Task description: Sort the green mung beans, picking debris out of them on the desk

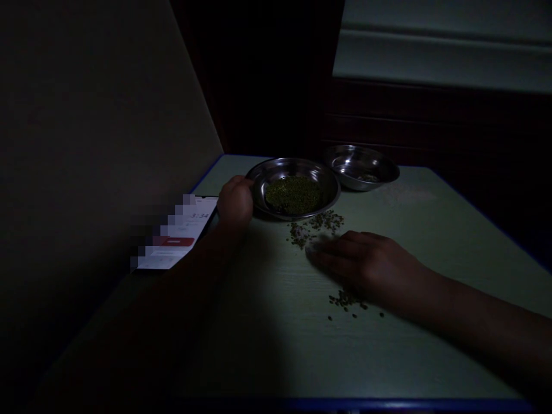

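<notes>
My left hand (235, 201) is closed on the left rim of a metal bowl (330, 198) that holds many small green beans (294, 194). My right hand (366, 256) reaches over the table, its fingertips beside a loose pile of beans mixed with whitish grains (301, 234). Its fingers lie close together, and whatever may be under them is hidden. More beans (329, 221) lie against the front of the bowl. Another small group of dark beans (346, 299) is scattered below my right hand.
A second metal bowl (364, 184), with a little pale material inside, stands at the back right. Pale grains (407, 194) are spread beside it. A lit phone (183, 236) lies at the left by the wall (107, 115). The pale green table (302, 345) has blue edges.
</notes>
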`<act>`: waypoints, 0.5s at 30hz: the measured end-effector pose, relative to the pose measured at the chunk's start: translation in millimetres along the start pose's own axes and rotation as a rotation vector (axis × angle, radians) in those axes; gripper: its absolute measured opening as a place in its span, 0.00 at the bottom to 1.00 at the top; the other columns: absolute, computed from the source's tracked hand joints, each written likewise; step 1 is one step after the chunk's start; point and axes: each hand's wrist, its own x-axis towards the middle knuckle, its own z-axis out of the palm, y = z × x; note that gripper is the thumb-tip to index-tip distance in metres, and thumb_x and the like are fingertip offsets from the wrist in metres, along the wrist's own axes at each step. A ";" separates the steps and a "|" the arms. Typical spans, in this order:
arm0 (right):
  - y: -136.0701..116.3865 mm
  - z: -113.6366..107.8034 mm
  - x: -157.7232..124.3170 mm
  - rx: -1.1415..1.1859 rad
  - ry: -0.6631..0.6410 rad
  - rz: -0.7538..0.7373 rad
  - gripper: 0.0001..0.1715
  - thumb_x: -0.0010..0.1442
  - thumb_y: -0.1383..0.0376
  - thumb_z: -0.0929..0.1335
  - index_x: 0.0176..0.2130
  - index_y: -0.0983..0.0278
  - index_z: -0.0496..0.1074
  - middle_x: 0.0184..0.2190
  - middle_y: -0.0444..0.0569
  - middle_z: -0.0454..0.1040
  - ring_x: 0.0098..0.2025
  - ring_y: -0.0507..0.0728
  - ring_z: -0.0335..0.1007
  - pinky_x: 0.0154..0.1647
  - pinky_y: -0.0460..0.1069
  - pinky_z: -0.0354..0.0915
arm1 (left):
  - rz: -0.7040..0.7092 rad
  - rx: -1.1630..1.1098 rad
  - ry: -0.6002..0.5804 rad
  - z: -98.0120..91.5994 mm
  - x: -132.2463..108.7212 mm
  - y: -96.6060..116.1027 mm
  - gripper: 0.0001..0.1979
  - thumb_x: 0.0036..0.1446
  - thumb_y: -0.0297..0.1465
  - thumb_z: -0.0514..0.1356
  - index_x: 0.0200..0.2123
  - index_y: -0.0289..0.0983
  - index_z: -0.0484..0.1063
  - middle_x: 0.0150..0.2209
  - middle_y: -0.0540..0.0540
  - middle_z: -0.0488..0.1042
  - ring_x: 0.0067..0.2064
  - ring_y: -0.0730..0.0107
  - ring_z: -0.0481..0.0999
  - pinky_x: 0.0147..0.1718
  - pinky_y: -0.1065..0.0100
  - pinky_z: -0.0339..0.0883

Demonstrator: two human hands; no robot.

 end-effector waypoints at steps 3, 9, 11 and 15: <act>12.0 1.4 -4.9 0.003 0.022 0.039 0.25 0.80 0.76 0.75 0.71 0.66 0.89 0.59 0.58 0.96 0.50 0.65 0.95 0.48 0.57 0.89 | -0.027 -0.018 0.005 -0.3 -0.8 0.0 0.04 0.60 0.33 0.63 0.31 0.46 0.72 0.37 0.44 0.80 0.54 0.47 0.84 0.62 0.52 0.79; 29.6 -4.5 -7.9 0.122 0.063 0.195 0.25 0.78 0.78 0.74 0.66 0.67 0.92 0.52 0.61 0.97 0.47 0.66 0.97 0.47 0.56 0.89 | -0.056 -0.070 -0.019 -1.4 -2.9 0.5 0.02 0.57 0.36 0.65 0.34 0.47 0.74 0.40 0.44 0.82 0.57 0.43 0.84 0.63 0.50 0.81; 30.0 -6.1 -5.7 0.202 0.089 0.260 0.26 0.76 0.78 0.73 0.66 0.67 0.92 0.54 0.62 0.97 0.48 0.66 0.97 0.48 0.56 0.89 | -0.059 -0.072 -0.010 -1.9 -3.6 1.8 0.02 0.58 0.35 0.65 0.33 0.47 0.74 0.41 0.43 0.83 0.59 0.43 0.85 0.63 0.51 0.81; 24.0 -7.3 5.7 0.350 0.076 0.299 0.31 0.74 0.79 0.72 0.67 0.64 0.92 0.55 0.59 0.97 0.49 0.65 0.97 0.49 0.54 0.88 | -0.064 -0.035 0.001 -2.7 -3.7 5.1 0.03 0.58 0.33 0.63 0.32 0.47 0.73 0.41 0.44 0.83 0.61 0.44 0.85 0.65 0.52 0.81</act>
